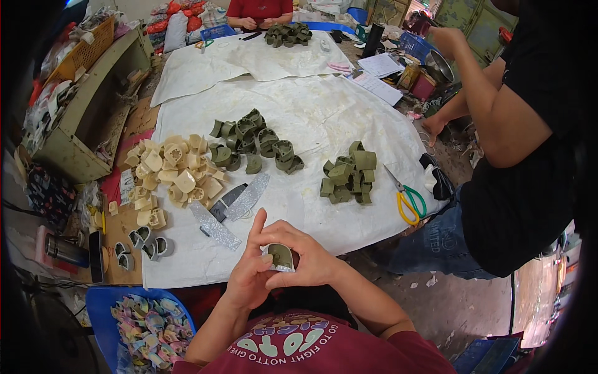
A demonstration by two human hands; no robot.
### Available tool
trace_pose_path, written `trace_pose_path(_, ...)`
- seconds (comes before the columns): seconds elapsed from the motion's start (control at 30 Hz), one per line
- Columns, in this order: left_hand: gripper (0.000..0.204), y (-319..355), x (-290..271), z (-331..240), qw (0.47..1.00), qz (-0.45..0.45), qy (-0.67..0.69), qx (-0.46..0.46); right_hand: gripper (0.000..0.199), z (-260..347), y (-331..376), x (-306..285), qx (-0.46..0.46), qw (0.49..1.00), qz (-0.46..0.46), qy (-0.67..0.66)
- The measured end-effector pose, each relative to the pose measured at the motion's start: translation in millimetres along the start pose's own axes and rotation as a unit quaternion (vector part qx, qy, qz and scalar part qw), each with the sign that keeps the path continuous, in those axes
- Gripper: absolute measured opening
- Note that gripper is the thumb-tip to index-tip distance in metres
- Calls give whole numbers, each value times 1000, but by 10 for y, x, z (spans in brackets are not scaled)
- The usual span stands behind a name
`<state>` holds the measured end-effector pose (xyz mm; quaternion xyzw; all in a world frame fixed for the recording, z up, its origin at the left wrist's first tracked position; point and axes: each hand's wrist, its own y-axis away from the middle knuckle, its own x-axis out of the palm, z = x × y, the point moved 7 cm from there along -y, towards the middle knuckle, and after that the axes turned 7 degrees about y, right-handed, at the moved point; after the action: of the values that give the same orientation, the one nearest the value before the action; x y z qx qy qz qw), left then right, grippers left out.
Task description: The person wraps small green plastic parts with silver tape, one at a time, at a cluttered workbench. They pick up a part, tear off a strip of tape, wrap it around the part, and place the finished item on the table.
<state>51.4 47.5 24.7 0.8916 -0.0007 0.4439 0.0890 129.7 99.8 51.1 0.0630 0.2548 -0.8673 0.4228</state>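
Both my hands meet close to my chest around one small olive-green plastic piece (281, 257) with a silver glitter strip on its lower edge. My left hand (248, 274) cups it from the left, index finger raised. My right hand (306, 255) pinches it from the right and above. Just beyond them, silver glitter strips (215, 225) lie on the white cloth (324, 112). Further out sit a pile of cream plastic pieces (174, 174), a pile of olive-green pieces (252, 144) and a smaller green pile (347, 176).
Yellow-and-green scissors (406, 201) lie at the cloth's right edge. A person in black (523, 156) sits at the right, another in red (258, 9) at the far end. A blue basin (106, 308) of glittered pieces is at lower left. A green crate (81, 118) stands left.
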Motion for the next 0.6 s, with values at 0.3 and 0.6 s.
trace_pose_path(0.3,80,7,-116,103,983,98,156,-22,62,26,-37,45,45,994,23,-100)
trace_pose_path(0.6,79,5,-105,112,984,12,176,-18,56,20,-21,31,-52,995,3,83)
